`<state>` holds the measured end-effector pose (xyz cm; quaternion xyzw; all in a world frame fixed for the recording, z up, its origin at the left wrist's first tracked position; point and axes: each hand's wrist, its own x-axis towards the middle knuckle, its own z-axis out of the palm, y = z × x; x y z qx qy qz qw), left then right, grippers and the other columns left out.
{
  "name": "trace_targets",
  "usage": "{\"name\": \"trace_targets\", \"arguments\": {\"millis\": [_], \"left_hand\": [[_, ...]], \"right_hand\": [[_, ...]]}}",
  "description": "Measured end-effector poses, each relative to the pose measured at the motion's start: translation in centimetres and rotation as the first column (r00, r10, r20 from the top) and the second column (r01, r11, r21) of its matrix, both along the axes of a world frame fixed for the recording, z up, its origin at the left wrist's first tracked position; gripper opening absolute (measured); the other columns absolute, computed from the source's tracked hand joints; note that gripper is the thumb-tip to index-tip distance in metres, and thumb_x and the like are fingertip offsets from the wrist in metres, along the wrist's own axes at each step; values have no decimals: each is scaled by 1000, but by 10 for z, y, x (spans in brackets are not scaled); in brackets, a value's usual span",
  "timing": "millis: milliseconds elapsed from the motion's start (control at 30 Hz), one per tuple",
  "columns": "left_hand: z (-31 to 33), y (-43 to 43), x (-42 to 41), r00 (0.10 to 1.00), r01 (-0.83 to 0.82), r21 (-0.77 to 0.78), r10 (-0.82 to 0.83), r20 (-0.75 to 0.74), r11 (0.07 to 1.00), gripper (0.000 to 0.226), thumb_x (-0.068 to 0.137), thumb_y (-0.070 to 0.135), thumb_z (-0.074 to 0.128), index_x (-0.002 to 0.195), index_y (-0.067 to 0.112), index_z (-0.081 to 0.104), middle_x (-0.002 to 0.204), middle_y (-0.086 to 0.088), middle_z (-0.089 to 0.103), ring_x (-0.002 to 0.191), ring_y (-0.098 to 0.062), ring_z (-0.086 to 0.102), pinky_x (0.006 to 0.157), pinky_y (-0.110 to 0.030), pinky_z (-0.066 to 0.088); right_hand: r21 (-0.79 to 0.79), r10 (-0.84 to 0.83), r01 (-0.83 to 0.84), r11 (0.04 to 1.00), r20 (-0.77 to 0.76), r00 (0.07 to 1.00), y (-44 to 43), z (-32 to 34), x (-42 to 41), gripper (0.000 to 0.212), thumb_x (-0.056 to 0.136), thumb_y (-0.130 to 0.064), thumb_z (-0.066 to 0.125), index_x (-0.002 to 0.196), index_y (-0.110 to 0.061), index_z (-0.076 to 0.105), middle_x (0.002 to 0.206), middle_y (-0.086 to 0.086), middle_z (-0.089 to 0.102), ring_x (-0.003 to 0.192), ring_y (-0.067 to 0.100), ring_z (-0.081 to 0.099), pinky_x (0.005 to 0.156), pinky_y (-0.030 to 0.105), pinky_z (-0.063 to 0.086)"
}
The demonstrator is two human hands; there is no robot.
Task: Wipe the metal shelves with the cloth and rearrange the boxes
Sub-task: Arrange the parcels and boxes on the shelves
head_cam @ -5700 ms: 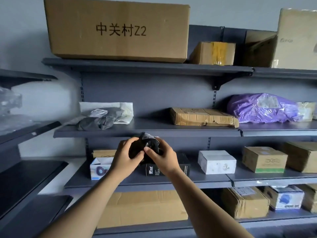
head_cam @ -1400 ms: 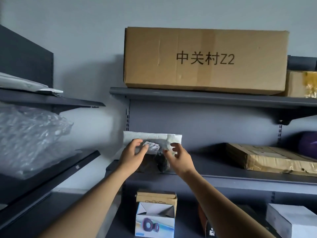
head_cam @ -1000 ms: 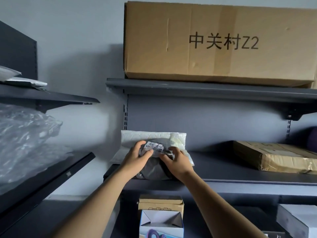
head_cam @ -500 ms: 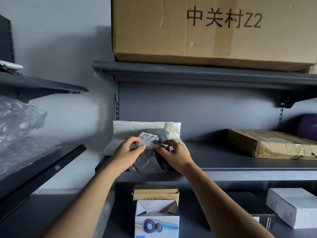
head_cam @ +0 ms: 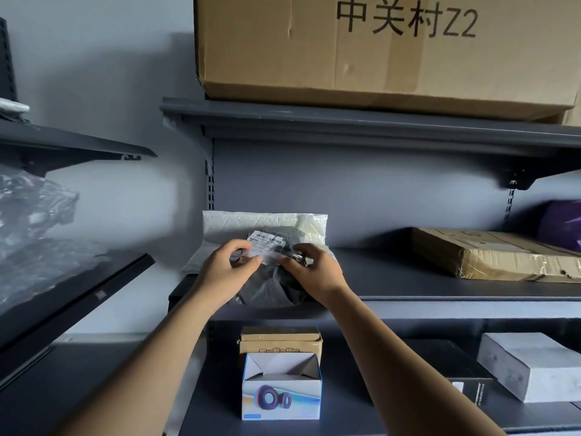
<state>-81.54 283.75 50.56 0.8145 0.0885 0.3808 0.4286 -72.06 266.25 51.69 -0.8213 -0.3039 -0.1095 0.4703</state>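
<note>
On the middle shelf (head_cam: 408,291), right at its left end, sits the dark bag (head_cam: 270,287), a crumpled grey plastic parcel with a white barcode label on top, and both hands are on it. The left hand (head_cam: 226,272) has thumb and curled fingers pinching the upper left of the bag by the label; the right hand (head_cam: 317,272) curls its fingers over the upper right, gripping the bunched plastic. The bag rests on the shelf's front part, and behind it a white padded envelope (head_cam: 264,223) leans against the shelf's back panel. Further right along the same shelf lies a flat taped box (head_cam: 490,256), well apart from the hands, and a purple bag (head_cam: 562,228) shows at the far right edge. Above the middle shelf, the top shelf (head_cam: 345,121) carries a big cardboard box (head_cam: 361,58) with black printed characters. Below the middle shelf, directly under the hands, stands a small open box (head_cam: 281,391) picturing round speakers, touching a brown box (head_cam: 281,339) behind it; off to the right down there, a black box (head_cam: 456,372) and a white box (head_cam: 531,363) lie just beside each other. Left of the middle shelf, on a separate rack, there is bubble wrap (head_cam: 31,228).
</note>
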Motion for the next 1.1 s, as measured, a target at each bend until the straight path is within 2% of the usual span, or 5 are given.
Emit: {"name": "trace_targets", "arguments": {"millis": [333,567,733,900,1100], "left_hand": [[-5,-68,-78,993,-79,1,79,87,997,22,90,21,70,112,22,69,120,7,62,113,-7,56,85,-6,35],[-20,-130,-156,969,-128,33,118,215,991,19,83,15,74,101,12,73,105,0,67,96,-1,58,86,-3,38],[-50,-158,-196,975,-166,46,157,159,985,19,86,6,71,103,13,72,112,-3,58,100,16,50,88,0,33],[-109,-201,-231,992,-107,-83,112,66,991,19,78,30,62,92,25,73,101,8,66,96,4,60,85,-9,43],[-214,-232,-257,937,-171,-279,69,-341,945,14,96,15,61,97,14,75,97,1,71,93,-13,63,87,-26,49]], "right_hand": [[125,53,-46,991,-57,997,-49,0,-80,56,84,-43,80,131,-18,64,125,4,70,111,18,65,83,16,41],[162,115,-101,982,-83,990,-107,-27,-153,52,85,-43,79,130,-22,64,122,4,70,109,21,67,87,21,44],[132,133,-120,984,-101,986,-133,-56,-192,54,81,-48,81,128,-26,65,122,4,65,106,17,65,90,23,45],[86,131,-114,990,-232,964,-172,-122,-226,57,77,-53,83,124,-25,66,116,3,65,101,15,63,87,25,47],[-23,85,-117,993,-544,835,-195,-234,-243,73,68,-63,79,119,-13,65,105,7,73,99,27,70,86,39,57]]}}
